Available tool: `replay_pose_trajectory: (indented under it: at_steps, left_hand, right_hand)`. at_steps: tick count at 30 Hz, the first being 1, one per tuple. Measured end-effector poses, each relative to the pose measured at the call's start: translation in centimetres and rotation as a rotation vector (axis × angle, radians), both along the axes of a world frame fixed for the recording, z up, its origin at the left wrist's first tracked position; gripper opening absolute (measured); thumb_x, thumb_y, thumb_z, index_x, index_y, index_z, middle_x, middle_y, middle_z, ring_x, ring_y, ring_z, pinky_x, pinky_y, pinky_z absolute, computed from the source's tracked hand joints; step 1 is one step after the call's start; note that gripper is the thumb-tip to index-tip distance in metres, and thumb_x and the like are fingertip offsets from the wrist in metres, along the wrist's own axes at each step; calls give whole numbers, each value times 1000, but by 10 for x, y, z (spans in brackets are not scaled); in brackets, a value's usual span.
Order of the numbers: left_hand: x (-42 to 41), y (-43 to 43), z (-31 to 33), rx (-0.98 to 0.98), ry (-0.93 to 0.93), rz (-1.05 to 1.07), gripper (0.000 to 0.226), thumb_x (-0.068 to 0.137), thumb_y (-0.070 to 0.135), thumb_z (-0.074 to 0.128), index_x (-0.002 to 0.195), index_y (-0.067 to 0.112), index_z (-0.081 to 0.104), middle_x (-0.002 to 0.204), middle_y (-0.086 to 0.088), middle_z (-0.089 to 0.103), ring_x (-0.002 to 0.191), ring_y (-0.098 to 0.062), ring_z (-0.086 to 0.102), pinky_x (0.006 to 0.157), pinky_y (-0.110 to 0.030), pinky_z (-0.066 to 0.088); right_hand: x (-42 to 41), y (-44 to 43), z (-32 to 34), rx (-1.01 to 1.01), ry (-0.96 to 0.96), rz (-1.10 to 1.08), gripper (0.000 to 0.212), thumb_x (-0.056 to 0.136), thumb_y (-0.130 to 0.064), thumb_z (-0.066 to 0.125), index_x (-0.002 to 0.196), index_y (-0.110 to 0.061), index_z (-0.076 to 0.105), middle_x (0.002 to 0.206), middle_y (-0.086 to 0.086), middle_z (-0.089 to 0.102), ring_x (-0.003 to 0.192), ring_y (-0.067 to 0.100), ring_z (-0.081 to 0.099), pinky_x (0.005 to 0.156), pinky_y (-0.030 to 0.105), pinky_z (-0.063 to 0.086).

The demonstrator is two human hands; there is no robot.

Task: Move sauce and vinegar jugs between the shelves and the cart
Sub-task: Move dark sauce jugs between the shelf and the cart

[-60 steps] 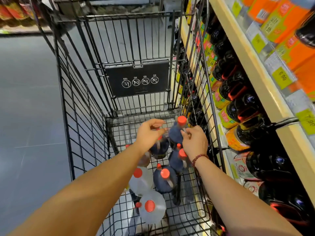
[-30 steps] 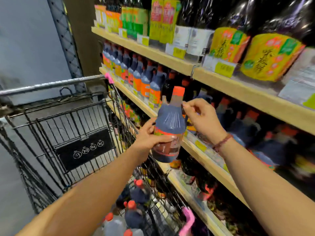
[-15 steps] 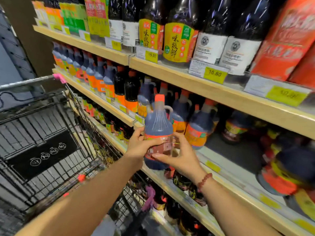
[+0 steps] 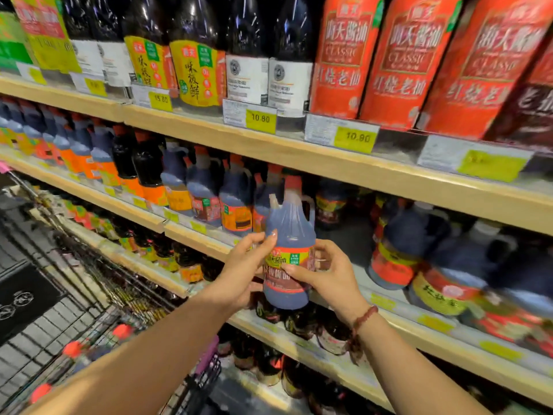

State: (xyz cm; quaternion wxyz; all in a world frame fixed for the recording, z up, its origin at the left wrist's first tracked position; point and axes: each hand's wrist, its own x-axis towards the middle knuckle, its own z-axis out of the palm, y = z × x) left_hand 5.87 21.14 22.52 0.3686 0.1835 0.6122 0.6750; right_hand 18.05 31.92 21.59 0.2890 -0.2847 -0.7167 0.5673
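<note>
A dark sauce jug (image 4: 288, 235) with an orange cap and a red, yellow and green label is upright in the air, just in front of the middle shelf (image 4: 209, 235). My left hand (image 4: 244, 268) grips its left side. My right hand (image 4: 326, 272) holds its right side and label. Behind the jug there is an open gap on the shelf (image 4: 344, 238), between a row of like jugs (image 4: 206, 196) on the left and more jugs (image 4: 404, 250) on the right. The wire cart (image 4: 74, 295) is at the lower left, with orange-capped jugs (image 4: 71, 348) inside.
The top shelf (image 4: 329, 163) carries tall dark bottles and red-wrapped bottles (image 4: 404, 61), with yellow price tags (image 4: 260, 119) along its edge. A lower shelf (image 4: 299, 339) holds small dark bottles beneath the jug. The cart's rim lies close to my left forearm.
The jug has been lifted out of the cart with both hands and carried right to the middle shelf. My right hand went from its neck to its side.
</note>
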Motion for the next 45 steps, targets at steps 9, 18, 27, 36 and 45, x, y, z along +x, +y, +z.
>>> replay_pose_trajectory:
  at_steps: [9,18,27,36,45]
  left_hand:
    - [8,58,13,55,86,-116,36,79,40,69,106,17,64,100,-7,72,89,-22,69,73,-37,56]
    - [-2,104,23,119,42,-156,40,81,34,69,117,21,59,107,-7,71,99,-24,68,85,-48,55]
    - [-12,117,-1,152,65,-172,40,83,25,69,120,19,56,110,-6,70,103,-23,67,87,-53,54]
    - [-22,98,-30,108,41,-224,29,81,22,71,106,18,57,95,-1,72,106,-23,65,95,-47,50]
    - [-14,92,-24,79,103,-152,32,79,21,74,108,17,62,114,-2,67,108,-20,64,90,-39,53]
  right_hand:
    - [31,31,21,4,23,-107,52,66,-12,83,111,-7,58,99,3,69,85,10,67,75,25,57]
    - [19,69,35,107,32,-176,54,67,-17,84,113,-7,57,112,9,67,101,19,66,88,40,55]
    - [8,89,6,176,-42,-162,56,71,-21,81,118,-7,53,119,8,63,110,18,61,95,42,51]
    - [1,83,-26,144,-110,-54,55,75,-13,77,122,-6,50,120,9,61,112,17,60,98,40,50]
    - [4,72,-15,24,-84,-50,50,78,-16,75,121,-14,51,120,4,62,109,12,61,96,40,51]
